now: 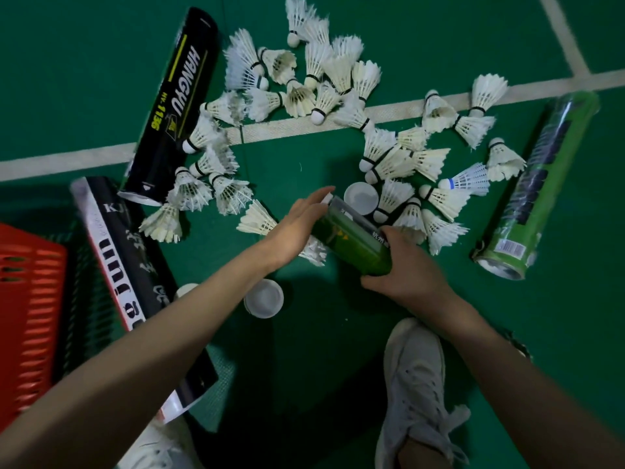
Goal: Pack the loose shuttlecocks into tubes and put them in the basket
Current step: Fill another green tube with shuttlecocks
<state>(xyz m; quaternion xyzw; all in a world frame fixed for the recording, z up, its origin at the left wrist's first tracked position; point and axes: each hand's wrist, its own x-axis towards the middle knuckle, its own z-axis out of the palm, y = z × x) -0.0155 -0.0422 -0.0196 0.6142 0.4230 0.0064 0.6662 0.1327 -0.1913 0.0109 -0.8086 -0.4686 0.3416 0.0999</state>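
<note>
**A:** What lies closest to the lens?

**B:** Two bare forearms come up from the bottom edge. A white shoe [414, 374] sits between them at lower centre.

**A:** And the hands?

**B:** At centre frame, the right hand [406, 279] has its fingers curled round the lower end of a green tube [351, 238]. The tube is tilted, with its mouth toward the upper left. The left hand [294, 228] lies flat against the tube near that mouth. Its fingers are straight and grip nothing that shows, though feathers poke out beneath the palm.

**A:** Where is the rest of the work?

**B:** The loose shuttlecocks [324, 99] are strewn from upper centre to the right, over the white court line [389, 111]. A black tube [172, 106] lies at upper left and a black-and-white tube [135, 265] at lower left. That one is just beside the red basket [27, 316] on the left edge. A second green tube [537, 187] lies at far right, and a white cap [263, 298] at lower centre.

**A:** How should they handle?

**B:** The shuttlecocks look featherlight, and their skirts are probably brittle, so squeezing would likely bend the vanes. The person would do best to pinch each by its rounded cork and feed it into the tube cork first. The tubes look stiff, light and smooth, and apt to roll. A wrap round the barrel, as the right hand has now, seems the surest hold.
</note>
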